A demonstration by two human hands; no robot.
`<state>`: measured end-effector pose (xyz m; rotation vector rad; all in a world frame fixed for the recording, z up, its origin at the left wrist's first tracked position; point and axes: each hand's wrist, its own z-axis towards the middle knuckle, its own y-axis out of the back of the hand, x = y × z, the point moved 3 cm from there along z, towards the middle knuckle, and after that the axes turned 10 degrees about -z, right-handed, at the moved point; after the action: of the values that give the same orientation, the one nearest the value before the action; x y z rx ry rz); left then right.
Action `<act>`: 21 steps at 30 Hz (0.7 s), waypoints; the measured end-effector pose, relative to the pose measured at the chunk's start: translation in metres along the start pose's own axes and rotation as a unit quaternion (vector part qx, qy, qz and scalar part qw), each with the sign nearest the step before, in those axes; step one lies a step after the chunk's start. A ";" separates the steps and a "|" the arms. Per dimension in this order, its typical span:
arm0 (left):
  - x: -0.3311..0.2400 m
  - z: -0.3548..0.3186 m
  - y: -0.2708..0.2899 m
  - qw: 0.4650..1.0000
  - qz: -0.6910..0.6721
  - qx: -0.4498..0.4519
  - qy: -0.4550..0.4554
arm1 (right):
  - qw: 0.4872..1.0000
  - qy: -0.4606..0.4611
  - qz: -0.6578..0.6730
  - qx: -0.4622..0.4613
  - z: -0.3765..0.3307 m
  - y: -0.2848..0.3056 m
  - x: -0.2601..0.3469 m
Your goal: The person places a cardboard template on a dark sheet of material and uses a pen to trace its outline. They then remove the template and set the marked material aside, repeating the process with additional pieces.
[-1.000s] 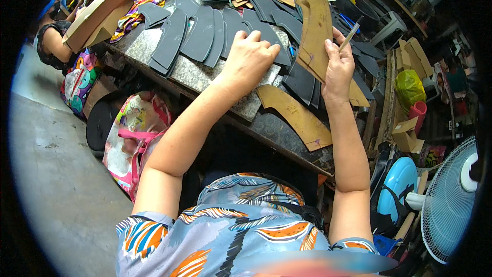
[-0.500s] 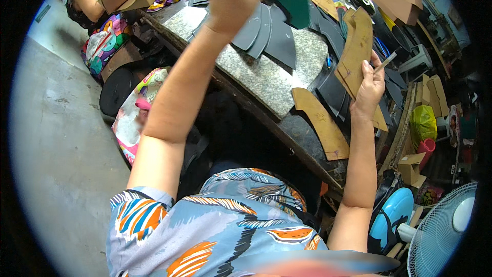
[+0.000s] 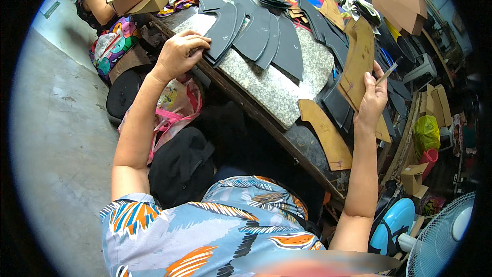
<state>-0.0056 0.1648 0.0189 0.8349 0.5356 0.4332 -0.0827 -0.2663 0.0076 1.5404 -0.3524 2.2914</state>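
Head view: left hand (image 3: 179,54), fingers curled, pinching dark cut pieces (image 3: 223,31) at the desk (image 3: 279,95) edge; right hand (image 3: 373,100) gripping a thin tool (image 3: 388,73) against a brown template (image 3: 359,61). Likely gathering pieces; next probably needs careful alignment.

matt dark cut pieces (image 3: 256,36), speckled stone slab (image 3: 287,92)

Bare stone slab (image 3: 287,90) lies open between dark cut pieces (image 3: 256,36) and brown template (image 3: 359,61).
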 end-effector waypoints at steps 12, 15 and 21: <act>0.017 0.078 -0.060 0.910 0.174 0.082 0.366 | 1.000 -0.008 0.001 0.001 0.000 0.000 -0.002; 0.028 0.080 -0.063 0.912 0.143 0.041 0.382 | 1.000 -0.003 0.011 0.005 0.001 0.000 -0.002; 0.046 0.080 -0.059 0.911 0.168 0.034 0.374 | 1.000 0.001 -0.023 0.004 0.001 -0.001 -0.003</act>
<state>0.0874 0.1084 0.0041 0.8144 1.1265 1.0769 -0.0809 -0.2661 0.0055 1.5344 -0.3036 2.2619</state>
